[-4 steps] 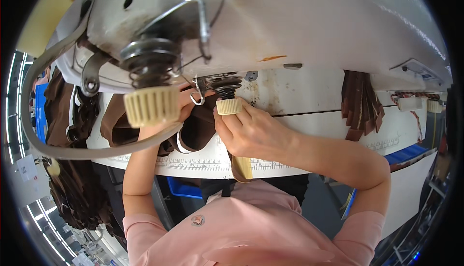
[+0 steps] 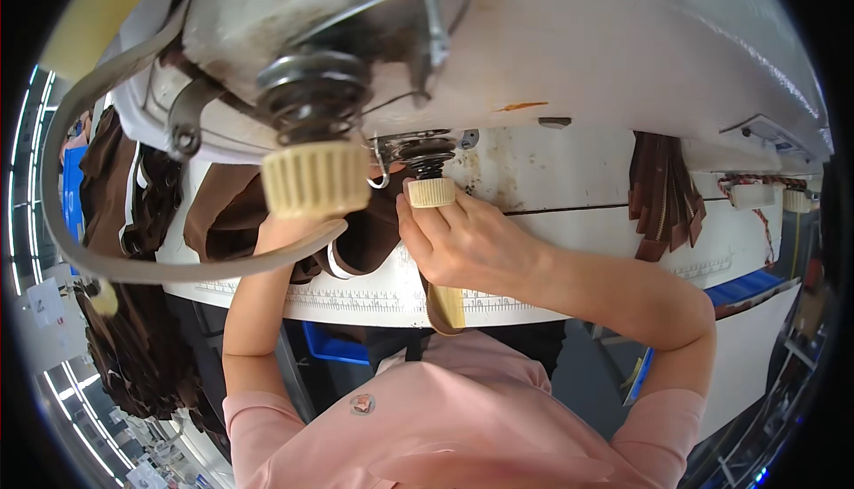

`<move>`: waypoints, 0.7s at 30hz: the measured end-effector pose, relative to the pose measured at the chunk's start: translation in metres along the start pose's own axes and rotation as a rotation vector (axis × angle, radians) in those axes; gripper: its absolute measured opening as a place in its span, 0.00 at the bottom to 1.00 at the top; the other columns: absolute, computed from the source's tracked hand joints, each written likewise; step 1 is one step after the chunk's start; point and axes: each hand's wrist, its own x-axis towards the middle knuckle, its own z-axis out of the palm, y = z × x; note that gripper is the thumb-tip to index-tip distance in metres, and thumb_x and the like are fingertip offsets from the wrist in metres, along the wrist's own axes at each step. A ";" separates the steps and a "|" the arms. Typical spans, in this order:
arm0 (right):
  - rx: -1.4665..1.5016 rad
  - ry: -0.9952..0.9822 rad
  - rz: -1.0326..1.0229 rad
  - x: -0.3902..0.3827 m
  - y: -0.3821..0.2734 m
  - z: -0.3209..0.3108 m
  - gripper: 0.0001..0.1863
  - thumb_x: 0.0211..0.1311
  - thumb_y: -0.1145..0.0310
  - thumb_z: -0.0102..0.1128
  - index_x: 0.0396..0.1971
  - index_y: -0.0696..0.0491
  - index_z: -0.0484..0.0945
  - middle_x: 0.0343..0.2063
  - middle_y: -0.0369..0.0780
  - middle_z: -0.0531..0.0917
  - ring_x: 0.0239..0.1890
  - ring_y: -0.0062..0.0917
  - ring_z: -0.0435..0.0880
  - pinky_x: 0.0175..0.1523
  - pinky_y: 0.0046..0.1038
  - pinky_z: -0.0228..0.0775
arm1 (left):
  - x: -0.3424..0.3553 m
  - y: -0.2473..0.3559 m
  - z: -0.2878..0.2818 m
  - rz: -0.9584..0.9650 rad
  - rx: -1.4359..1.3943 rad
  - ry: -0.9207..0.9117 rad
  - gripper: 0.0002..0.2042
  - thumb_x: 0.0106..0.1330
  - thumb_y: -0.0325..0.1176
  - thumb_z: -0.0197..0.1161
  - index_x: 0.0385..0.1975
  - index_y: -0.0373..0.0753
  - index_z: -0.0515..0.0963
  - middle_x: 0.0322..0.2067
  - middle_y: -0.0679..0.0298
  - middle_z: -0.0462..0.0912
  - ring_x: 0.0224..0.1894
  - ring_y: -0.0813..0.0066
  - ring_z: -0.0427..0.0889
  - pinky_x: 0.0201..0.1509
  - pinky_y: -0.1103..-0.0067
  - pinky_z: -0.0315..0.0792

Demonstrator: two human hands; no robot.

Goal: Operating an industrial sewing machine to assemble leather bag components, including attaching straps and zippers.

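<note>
Right grip (image 2: 471, 244): fingers bent, tips hidden behind the small cream knob (image 2: 432, 194); cannot tell whether they pinch anything.
Left grip (image 2: 298, 228): mostly behind the large cream knob (image 2: 316, 178); its state cannot be told.
Brown fabric (image 2: 372, 244): on the tabletop (image 2: 382, 311), either side of the left wrist, reaching just beside the right fingers.
White machine (image 2: 587, 44): above both hands.
Brown strips (image 2: 658, 196): bunched at right, well apart from the hands.

Bare right hand (image 2: 476, 244) partly behind small cream ribbed knob (image 2: 431, 193), fingertips kinda hidden. Left hand (image 2: 292, 228) mostly blocked by bigger cream ribbed knob (image 2: 316, 178), dark brown fabric (image 2: 222, 209) either side. Brown zipper strips (image 2: 654, 196) off right on white table (image 2: 569, 164).
</note>
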 end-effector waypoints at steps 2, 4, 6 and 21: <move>-0.022 0.000 0.006 0.000 -0.001 0.000 0.16 0.41 0.71 0.59 0.31 0.67 0.80 0.33 0.53 0.82 0.38 0.41 0.84 0.48 0.36 0.78 | 0.011 0.011 -0.004 0.109 0.016 0.036 0.10 0.41 0.19 0.66 0.26 0.39 0.80 0.26 0.58 0.81 0.29 0.56 0.79 0.33 0.70 0.73; -0.044 -0.001 0.010 0.000 -0.001 0.000 0.16 0.42 0.71 0.59 0.31 0.67 0.79 0.32 0.53 0.82 0.39 0.41 0.84 0.49 0.36 0.77 | 0.019 0.020 -0.012 0.129 0.057 -0.044 0.11 0.42 0.19 0.65 0.27 0.40 0.80 0.26 0.58 0.80 0.29 0.56 0.79 0.32 0.69 0.72; -0.050 -0.007 0.064 0.000 -0.003 -0.002 0.16 0.43 0.72 0.59 0.32 0.66 0.79 0.34 0.51 0.82 0.41 0.40 0.82 0.54 0.37 0.74 | 0.021 0.026 -0.017 0.148 0.078 -0.140 0.22 0.37 0.21 0.62 0.39 0.41 0.81 0.33 0.58 0.79 0.35 0.58 0.79 0.40 0.67 0.74; -0.022 -0.073 0.087 0.011 0.019 0.000 0.17 0.43 0.75 0.58 0.38 0.61 0.79 0.41 0.47 0.82 0.38 0.32 0.82 0.54 0.33 0.73 | 0.038 0.003 -0.004 0.228 0.027 0.089 0.20 0.37 0.17 0.64 0.33 0.42 0.85 0.36 0.54 0.81 0.46 0.49 0.74 0.51 0.65 0.70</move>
